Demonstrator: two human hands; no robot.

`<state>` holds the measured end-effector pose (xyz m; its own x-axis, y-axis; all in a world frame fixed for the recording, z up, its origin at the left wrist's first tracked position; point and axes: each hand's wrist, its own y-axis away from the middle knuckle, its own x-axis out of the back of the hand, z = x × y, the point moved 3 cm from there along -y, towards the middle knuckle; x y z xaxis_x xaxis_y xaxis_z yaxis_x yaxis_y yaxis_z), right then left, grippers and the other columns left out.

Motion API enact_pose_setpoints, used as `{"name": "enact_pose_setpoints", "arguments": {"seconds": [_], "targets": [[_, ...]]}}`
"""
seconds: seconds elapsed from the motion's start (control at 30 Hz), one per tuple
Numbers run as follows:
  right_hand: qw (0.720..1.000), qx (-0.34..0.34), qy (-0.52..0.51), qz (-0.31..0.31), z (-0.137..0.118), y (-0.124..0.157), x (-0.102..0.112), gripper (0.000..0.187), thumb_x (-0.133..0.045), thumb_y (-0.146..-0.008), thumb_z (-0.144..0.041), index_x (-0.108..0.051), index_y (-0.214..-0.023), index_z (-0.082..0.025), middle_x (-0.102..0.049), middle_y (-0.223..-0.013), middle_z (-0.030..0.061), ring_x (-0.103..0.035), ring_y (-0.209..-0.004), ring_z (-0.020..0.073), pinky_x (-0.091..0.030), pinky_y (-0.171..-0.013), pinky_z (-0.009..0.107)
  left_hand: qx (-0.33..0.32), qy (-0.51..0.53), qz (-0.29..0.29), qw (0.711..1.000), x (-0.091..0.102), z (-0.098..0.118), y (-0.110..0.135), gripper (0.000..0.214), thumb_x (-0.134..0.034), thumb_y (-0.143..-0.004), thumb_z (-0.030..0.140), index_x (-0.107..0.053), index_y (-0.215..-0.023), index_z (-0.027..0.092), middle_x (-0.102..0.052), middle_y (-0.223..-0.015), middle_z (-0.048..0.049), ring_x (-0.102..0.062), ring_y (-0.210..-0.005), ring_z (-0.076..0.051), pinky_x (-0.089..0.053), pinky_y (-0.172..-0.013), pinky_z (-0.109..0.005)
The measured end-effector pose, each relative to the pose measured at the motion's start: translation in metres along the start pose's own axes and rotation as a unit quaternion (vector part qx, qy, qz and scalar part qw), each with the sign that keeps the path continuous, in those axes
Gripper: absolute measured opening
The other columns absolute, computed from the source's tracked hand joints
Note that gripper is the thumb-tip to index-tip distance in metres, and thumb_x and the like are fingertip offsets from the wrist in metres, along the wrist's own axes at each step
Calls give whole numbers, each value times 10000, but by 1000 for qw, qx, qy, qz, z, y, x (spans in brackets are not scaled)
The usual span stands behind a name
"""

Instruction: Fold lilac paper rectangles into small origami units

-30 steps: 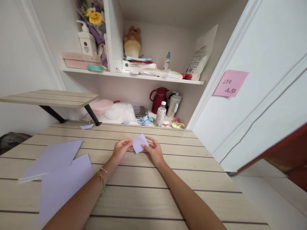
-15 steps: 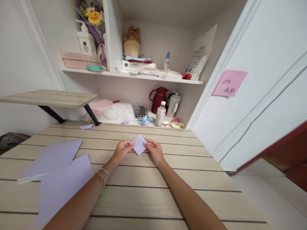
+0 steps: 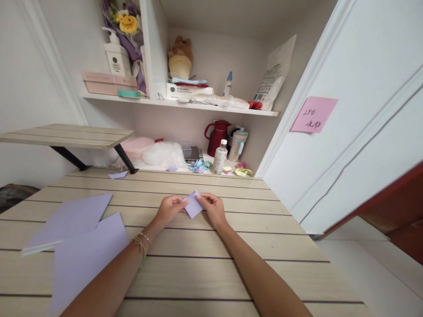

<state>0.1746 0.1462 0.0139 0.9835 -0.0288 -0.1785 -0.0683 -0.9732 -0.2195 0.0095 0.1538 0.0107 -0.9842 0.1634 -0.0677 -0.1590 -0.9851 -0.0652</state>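
Observation:
A small purple square of folded paper (image 3: 193, 207) is held between my two hands over the middle of the wooden table (image 3: 185, 273). My left hand (image 3: 172, 208) pinches its left corner, thumb on top. On the other side, my right hand (image 3: 213, 207) grips the upper right edge, its thumb pressed near the top corner. The fingers beneath the paper are mostly hidden. Larger purple sheets (image 3: 89, 255) lie to the left, partly under my left forearm.
A raised wooden stand (image 3: 66, 135) is at the back left, with a purple scrap (image 3: 117, 175) by its leg. Behind the table stand a clear bottle (image 3: 219, 157), a red jug (image 3: 217, 138) and crumpled coloured papers (image 3: 199, 166). A pink note (image 3: 313, 114) sticks to the right wall.
The paper has turned slightly between my hands, and my right thumb has moved up toward its top corner. My left hand keeps hold of the left corner.

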Motion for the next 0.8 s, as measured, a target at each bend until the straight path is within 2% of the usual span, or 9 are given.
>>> {"name": "enact_pose_setpoints", "arguments": {"seconds": [0.1,0.23,0.37,0.5,0.57,0.67,0.73,0.8], "targets": [[1000,4,1,13,-1,1,-2,257,-688,-598,-415,-665,-653,-165,-648,-643,25,-544,-576,148,-421,-523,254,-11,-18,-21,1000,-3,0,0,221,-730,-551,336,-658,-627,141,-677,-618,-31,-637,-608,-180,-536,-601,-278],[998,-1,-51,34,1,1,-3,282,-676,-614,-432,-589,-557,-170,-562,-528,-18,-476,-495,108,-375,-471,224,-22,-28,-36,999,-3,-1,-1,199,-734,-545,304,-657,-626,140,-675,-610,-24,-625,-568,-162,-524,-579,-264],[999,9,-29,-10,1,0,-4,255,-682,-616,-420,-631,-657,-174,-593,-589,-6,-492,-526,116,-379,-485,224,-22,-47,-56,997,-4,0,1,184,-729,-556,285,-649,-620,132,-662,-575,-25,-607,-526,-147,-500,-532,-240],[1000,4,-6,8,3,0,0,259,-661,-643,-425,-661,-656,-166,-631,-642,21,-526,-560,136,-400,-507,237,-19,-49,-82,995,-8,1,4,181,-728,-560,282,-625,-594,138,-643,-541,-13,-600,-516,-139,-483,-507,-223],[999,-16,-29,8,5,-1,-1,288,-649,-656,-438,-682,-762,-172,-659,-736,36,-559,-630,155,-432,-561,254,-20,-30,-68,997,-8,2,4,191,-723,-573,290,-617,-599,134,-648,-558,-14,-602,-522,-137,-490,-517,-228],[994,-50,-98,-10,6,-1,-4,410,-603,-690,-478,-646,-976,-188,-665,-876,48,-588,-755,182,-467,-658,297,-11,34,-10,999,-3,3,1,211,-705,-607,314,-616,-645,126,-678,-653,-37,-632,-614,-161,-522,-601,-274],[990,-60,-120,-33,6,-1,-7,400,-586,-702,-487,-659,-934,-170,-668,-852,52,-595,-765,190,-477,-685,314,-2,71,19,997,-1,4,0,230,-704,-609,327,-611,-661,124,-692,-709,-53,-643,-664,-177,-531,-652,-310],[992,-56,-106,-43,7,-1,-8,346,-594,-698,-476,-682,-778,-152,-670,-751,44,-599,-718,185,-483,-688,314,7,83,27,996,-1,5,0,248,-715,-595,332,-607,-663,120,-697,-723,-63,-647,-673,-183,-532,-670,-325]]}}
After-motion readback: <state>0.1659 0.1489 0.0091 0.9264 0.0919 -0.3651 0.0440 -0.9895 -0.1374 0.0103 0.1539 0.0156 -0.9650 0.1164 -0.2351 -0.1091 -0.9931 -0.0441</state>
